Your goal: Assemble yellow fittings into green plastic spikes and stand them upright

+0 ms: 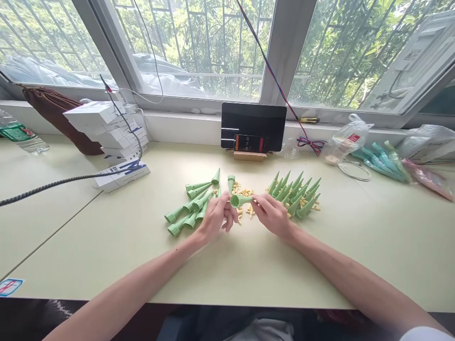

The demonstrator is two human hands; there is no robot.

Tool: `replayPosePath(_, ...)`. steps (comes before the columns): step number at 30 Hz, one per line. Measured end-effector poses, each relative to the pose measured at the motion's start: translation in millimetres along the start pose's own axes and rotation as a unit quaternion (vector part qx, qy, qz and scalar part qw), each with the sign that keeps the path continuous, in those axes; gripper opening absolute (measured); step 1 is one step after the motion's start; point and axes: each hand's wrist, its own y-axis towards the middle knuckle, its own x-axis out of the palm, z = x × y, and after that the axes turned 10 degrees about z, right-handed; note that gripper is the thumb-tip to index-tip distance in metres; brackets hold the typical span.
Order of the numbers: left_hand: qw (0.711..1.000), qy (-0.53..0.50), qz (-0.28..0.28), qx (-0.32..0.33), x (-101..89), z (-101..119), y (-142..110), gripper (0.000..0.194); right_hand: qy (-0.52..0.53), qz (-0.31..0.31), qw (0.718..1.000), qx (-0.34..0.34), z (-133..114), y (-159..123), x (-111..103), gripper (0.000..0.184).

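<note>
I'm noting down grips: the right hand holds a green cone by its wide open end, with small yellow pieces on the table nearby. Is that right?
Not quite: the head view shows the right hand holding the green cone by its narrow end; the wide end faces the left hand. Small yellow pieces do lie on the table nearby.

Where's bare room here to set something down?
Right of the right cones, before the bags; between your forearms; and left of the left cones, before the boxes. It's crowded around the left hand and right hand, with yellow bits between.
</note>
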Motion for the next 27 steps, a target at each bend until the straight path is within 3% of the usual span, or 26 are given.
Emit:
replayPosePath(3, 0.999, 0.018, 0.016, 0.036, -2.1, 4, 1, 0.052, -0.029, -0.081, 0.996, 0.025, 1, -1, -2, 0.023)
replayPosePath(6, 0.992, 0.103, 0.021, 0.071, -1.6, 5, -1, 0.042, -0.039, -0.124, 0.991, 0.031, -1, -1, -2, 0.028)
replayPosePath(9, 0.978, 0.171, 0.015, 0.117, 1.1, 5, -4, 0.032, -0.038, -0.139, 0.989, 0.028, -4, 0, -2, 0.029)
replayPosePath(12, 0.978, 0.173, 0.012, 0.114, 3.4, 4, -5, 0.028, -0.022, -0.11, 0.993, 0.038, -5, -1, -1, 0.027)
replayPosePath(15, 0.989, 0.124, 0.035, 0.072, 3.3, 4, -2, 0.028, 0.006, -0.058, 0.994, 0.091, -7, -3, 1, 0.025)
replayPosePath(18, 0.997, 0.045, 0.053, 0.024, 0.9, 3, 2, 0.027, 0.013, -0.046, 0.991, 0.121, -12, -3, 1, 0.02)
replayPosePath(23, 0.994, -0.093, 0.051, -0.034, -2.0, 3, 8, 0.03, -0.011, -0.155, 0.987, 0.036, -23, 1, -1, 0.023)
replayPosePath(27, 0.984, -0.164, 0.026, -0.061, -0.2, 6, 8, 0.028, -0.009, -0.219, 0.975, 0.024, -30, 3, -1, 0.023)
